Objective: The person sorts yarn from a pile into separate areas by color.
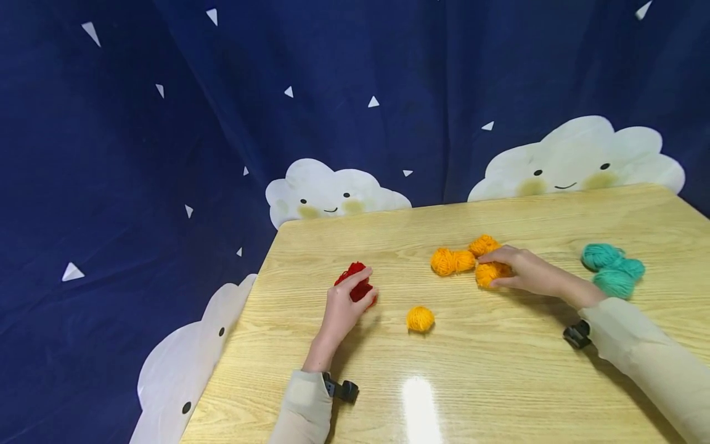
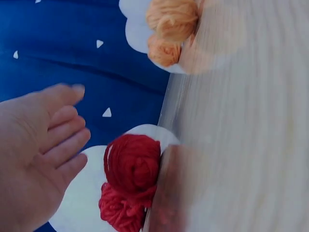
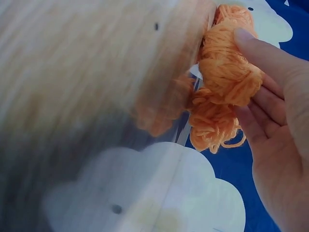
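Two red yarn balls lie together on the table's left half. My left hand hovers just behind them; in the left wrist view its fingers are spread and apart from the yarn. At centre right, my right hand pinches an orange yarn ball between thumb and fingers. Another orange yarn ball lies right behind it, and an orange bundle sits just to the left. A lone yellow-orange yarn ball lies between my hands, closer to me.
Several teal yarn balls form a cluster on the right side, beyond my right wrist. The wooden table ends at the back against a dark blue curtain with white clouds. A light reflection shows on the near tabletop.
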A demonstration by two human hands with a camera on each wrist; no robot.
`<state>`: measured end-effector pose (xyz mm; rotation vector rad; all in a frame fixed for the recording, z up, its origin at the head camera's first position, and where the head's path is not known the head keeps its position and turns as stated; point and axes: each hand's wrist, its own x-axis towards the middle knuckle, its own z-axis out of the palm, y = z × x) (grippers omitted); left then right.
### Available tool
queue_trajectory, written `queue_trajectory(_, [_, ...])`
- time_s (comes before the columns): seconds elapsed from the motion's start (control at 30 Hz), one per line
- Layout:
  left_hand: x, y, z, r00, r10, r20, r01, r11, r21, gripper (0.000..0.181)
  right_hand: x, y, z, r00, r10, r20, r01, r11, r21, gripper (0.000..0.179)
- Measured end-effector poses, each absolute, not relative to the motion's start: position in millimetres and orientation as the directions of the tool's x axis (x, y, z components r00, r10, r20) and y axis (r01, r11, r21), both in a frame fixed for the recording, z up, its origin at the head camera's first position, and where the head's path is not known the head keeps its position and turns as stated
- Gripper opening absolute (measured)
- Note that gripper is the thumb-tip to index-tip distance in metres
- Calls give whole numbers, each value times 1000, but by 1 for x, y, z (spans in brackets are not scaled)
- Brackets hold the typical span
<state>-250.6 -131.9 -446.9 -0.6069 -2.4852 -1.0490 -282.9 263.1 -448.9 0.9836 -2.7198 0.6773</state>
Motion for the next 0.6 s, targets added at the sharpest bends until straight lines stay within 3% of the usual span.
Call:
queue_trajectory(0.23, [-244,-120,-446,-784,438,439,621,537,571,55,-284,265,-451,-769,-561,307,-639,678,-362,49])
queue_trajectory(0.47, [-235,-106,-444,-757,566,327,636,525,566,56,-285,266,-452,-772,-565,292,-636,672,-380,50])
queue_trajectory(0.6, [-232,-97,-444,-707,650,280,683,521,512,54,-285,266,-452,-769,-563,303,-639,673,-373,50])
